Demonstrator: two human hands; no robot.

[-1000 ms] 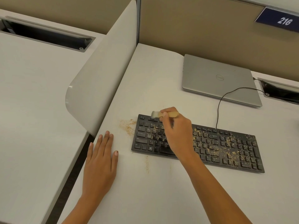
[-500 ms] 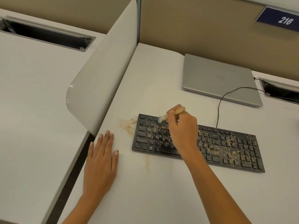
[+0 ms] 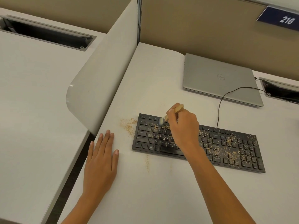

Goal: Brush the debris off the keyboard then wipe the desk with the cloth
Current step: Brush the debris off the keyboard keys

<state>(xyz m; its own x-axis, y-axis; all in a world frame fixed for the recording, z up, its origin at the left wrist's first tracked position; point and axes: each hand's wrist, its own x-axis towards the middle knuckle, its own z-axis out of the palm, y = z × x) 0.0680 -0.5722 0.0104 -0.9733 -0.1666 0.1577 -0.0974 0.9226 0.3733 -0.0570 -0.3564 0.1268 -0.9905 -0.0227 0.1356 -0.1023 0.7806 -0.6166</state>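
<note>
On the white counter point(image 3: 161, 199) a black keyboard point(image 3: 226, 149) lies slightly askew, its middle and right-hand keys speckled with tan crumbs point(image 3: 215, 150). Of the two hands, the right hand point(image 3: 183, 126) hangs over the left-centre of the keys, fingers curled round the pale wooden handle of a small brush point(image 3: 178, 108); its blurred bristles meet the upper rows near the keyboard's left end. The left hand point(image 3: 101, 159) lies flat and palm down on the counter just left of the keyboard, fingers straight and together, grasping nothing. A small heap of crumbs point(image 3: 128, 124) sits on the counter beside the keyboard's upper left corner, and a thinner streak lies before its near edge. Behind the keyboard a closed silver laptop point(image 3: 216, 78) rests near the back wall. A thin black cable point(image 3: 221, 101) rises from the keyboard's back edge and crosses the laptop's near right corner. A curved white divider point(image 3: 100, 78) stands along the counter's left side.
</note>
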